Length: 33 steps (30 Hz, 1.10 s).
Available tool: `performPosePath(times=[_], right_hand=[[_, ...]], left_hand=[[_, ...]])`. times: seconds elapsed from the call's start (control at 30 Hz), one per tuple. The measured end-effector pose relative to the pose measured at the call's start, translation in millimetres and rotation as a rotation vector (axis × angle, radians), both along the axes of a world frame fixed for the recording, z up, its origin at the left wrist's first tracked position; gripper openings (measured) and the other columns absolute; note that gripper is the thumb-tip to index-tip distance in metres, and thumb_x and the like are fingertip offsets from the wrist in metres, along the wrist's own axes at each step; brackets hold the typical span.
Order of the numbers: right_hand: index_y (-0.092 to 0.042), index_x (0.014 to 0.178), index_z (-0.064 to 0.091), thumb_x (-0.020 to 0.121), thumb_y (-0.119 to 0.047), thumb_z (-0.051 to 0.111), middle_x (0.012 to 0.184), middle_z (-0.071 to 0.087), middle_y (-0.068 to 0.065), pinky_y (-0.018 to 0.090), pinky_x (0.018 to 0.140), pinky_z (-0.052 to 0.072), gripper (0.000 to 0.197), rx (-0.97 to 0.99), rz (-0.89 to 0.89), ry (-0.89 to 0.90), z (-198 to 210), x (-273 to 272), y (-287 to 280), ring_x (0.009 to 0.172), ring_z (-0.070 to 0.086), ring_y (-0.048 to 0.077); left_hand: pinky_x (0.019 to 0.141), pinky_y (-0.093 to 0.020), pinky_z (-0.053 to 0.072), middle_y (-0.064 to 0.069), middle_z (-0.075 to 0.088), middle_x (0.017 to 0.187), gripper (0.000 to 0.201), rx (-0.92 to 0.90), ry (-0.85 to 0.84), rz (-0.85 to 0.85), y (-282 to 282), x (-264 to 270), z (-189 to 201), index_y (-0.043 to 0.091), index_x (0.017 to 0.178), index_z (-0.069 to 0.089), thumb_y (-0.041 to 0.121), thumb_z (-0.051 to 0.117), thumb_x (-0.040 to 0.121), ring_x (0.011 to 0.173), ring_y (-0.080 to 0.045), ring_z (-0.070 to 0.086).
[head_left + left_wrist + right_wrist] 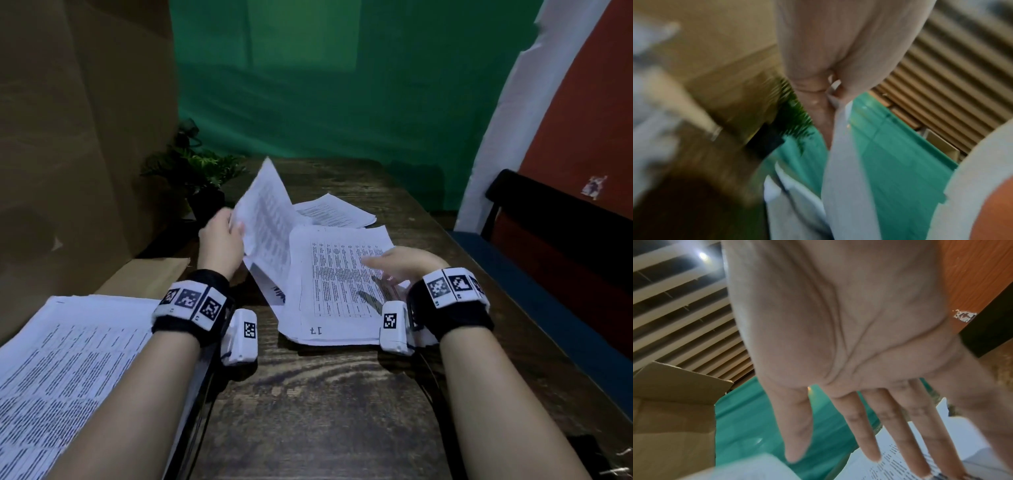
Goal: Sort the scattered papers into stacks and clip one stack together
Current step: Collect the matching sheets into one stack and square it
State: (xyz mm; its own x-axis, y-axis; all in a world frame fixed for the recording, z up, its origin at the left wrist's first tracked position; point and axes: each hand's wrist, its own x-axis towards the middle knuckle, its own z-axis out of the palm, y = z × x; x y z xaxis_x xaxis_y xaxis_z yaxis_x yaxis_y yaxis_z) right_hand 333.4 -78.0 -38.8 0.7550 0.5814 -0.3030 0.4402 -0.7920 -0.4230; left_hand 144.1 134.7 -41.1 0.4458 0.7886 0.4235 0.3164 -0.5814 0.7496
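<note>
The left hand [221,240] is pinching 1 lifted sheet [265,219], likely to sort it; the right hand [402,265], fingers straight, is steadying the pile [335,294] on the table [318,394].

Printed papers [337,284] lie scattered; one sheet [265,219] raised.

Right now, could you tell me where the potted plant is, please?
In the head view the potted plant stands at the table's far left corner, against the cardboard, just beyond the left hand.
</note>
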Motion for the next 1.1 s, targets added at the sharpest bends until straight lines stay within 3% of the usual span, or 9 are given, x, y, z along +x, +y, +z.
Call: performPosePath(times=[0.13, 0.27, 0.43, 0.5, 0.6, 0.67, 0.83, 1.0, 1.1], right_hand=[[-0.012, 0.14, 0.045, 0.085, -0.069, 0.05, 0.131, 0.054, 0.009, 0.043, 0.096, 0.052, 0.08, 0.552, -0.108, 0.368, 6.0, -15.0, 8.7, 0.114, 0.059, 0.025], [-0.019, 0.125, 0.055, 0.086, -0.063, 0.057, 0.123, 0.057, 0.006, 0.038, 0.092, 0.053, 0.059, 0.943, -0.132, 0.538, 12.0, -33.1, 24.2, 0.104, 0.061, 0.019], [0.001, 0.11, 0.063, 0.093, -0.006, 0.062, 0.092, 0.074, 0.01, 0.03, 0.063, 0.06, 0.019, 1.245, -0.238, 0.731, 12.7, -27.5, 18.1, 0.078, 0.069, 0.023], [0.004, 0.105, 0.062, 0.092, 0.005, 0.057, 0.085, 0.073, 0.013, 0.029, 0.057, 0.058, 0.014, 1.174, -0.288, 0.647, 9.6, -16.9, 8.2, 0.069, 0.069, 0.023], [0.001, 0.113, 0.064, 0.091, -0.001, 0.062, 0.114, 0.068, 0.013, 0.037, 0.089, 0.053, 0.021, 0.825, -0.286, 0.398, -0.7, 7.8, -9.6, 0.087, 0.068, 0.021], [-0.002, 0.115, 0.065, 0.09, -0.01, 0.067, 0.115, 0.067, 0.007, 0.04, 0.097, 0.048, 0.026, 0.56, -0.275, 0.322, -9.5, 20.7, -20.4, 0.1, 0.065, 0.025], [-0.005, 0.117, 0.062, 0.085, -0.043, 0.071, 0.117, 0.066, 0.007, 0.036, 0.093, 0.049, 0.05, 0.037, -0.131, 0.115, -28.8, 31.2, -23.9, 0.102, 0.062, 0.025], [-0.009, 0.125, 0.058, 0.084, -0.048, 0.07, 0.122, 0.063, 0.003, 0.033, 0.089, 0.046, 0.059, -0.041, -0.05, 0.066, -28.3, 26.8, -23.2, 0.101, 0.058, 0.023], [-0.011, 0.129, 0.058, 0.084, -0.046, 0.07, 0.123, 0.062, 0.0, 0.031, 0.086, 0.044, 0.058, -0.016, -0.033, 0.08, -32.0, 28.0, -26.2, 0.101, 0.057, 0.021]], left_hand=[[0.073, -0.031, 0.043, -0.002, 0.054, 0.081, 0.01, 0.14, -0.407, -0.13, -7.8, -4.0, 37.6, 0.013, 0.085, 0.047, 0.005, 0.043, 0.09, 0.078, -0.017, 0.05], [0.079, -0.037, 0.059, 0.002, 0.064, 0.11, 0.024, -0.327, -0.726, -0.389, -24.7, 1.0, 47.3, 0.032, 0.102, 0.054, 0.011, 0.043, 0.099, 0.102, -0.016, 0.065], [0.074, -0.035, 0.056, -0.008, 0.063, 0.102, 0.017, -0.555, -0.508, -0.406, -34.1, 26.0, 18.2, 0.01, 0.108, 0.053, 0.002, 0.043, 0.097, 0.088, -0.021, 0.063], [0.073, -0.032, 0.049, -0.007, 0.059, 0.094, 0.01, -0.637, -0.34, -0.383, -24.1, 33.5, -4.5, 0.01, 0.104, 0.054, 0.011, 0.052, 0.094, 0.08, -0.019, 0.058], [0.073, -0.029, 0.043, -0.009, 0.062, 0.1, 0.031, -0.854, -0.212, -0.245, -4.0, 37.4, -34.4, 0.008, 0.101, 0.057, 0.031, 0.065, 0.083, 0.079, -0.022, 0.06], [0.065, -0.022, 0.044, -0.011, 0.063, 0.115, 0.046, -0.916, -0.161, -0.12, 5.1, 36.9, -47.1, 0.004, 0.121, 0.054, 0.032, 0.065, 0.086, 0.08, -0.022, 0.06], [0.081, -0.031, 0.038, -0.013, 0.051, 0.138, 0.066, -0.929, -0.043, -0.077, 11.8, 44.5, -49.8, 0.002, 0.139, 0.041, 0.04, 0.061, 0.089, 0.122, -0.03, 0.051], [0.093, -0.043, 0.049, -0.006, 0.058, 0.133, 0.087, -1.029, -0.001, -0.111, 62.2, 73.9, -60.7, 0.02, 0.138, 0.047, 0.05, 0.072, 0.061, 0.098, -0.028, 0.068], [0.099, -0.045, 0.046, -0.008, 0.062, 0.126, 0.063, -0.98, 0.08, -0.111, 50.3, 76.5, -46.6, 0.015, 0.126, 0.052, 0.047, 0.07, 0.075, 0.113, -0.028, 0.063]])
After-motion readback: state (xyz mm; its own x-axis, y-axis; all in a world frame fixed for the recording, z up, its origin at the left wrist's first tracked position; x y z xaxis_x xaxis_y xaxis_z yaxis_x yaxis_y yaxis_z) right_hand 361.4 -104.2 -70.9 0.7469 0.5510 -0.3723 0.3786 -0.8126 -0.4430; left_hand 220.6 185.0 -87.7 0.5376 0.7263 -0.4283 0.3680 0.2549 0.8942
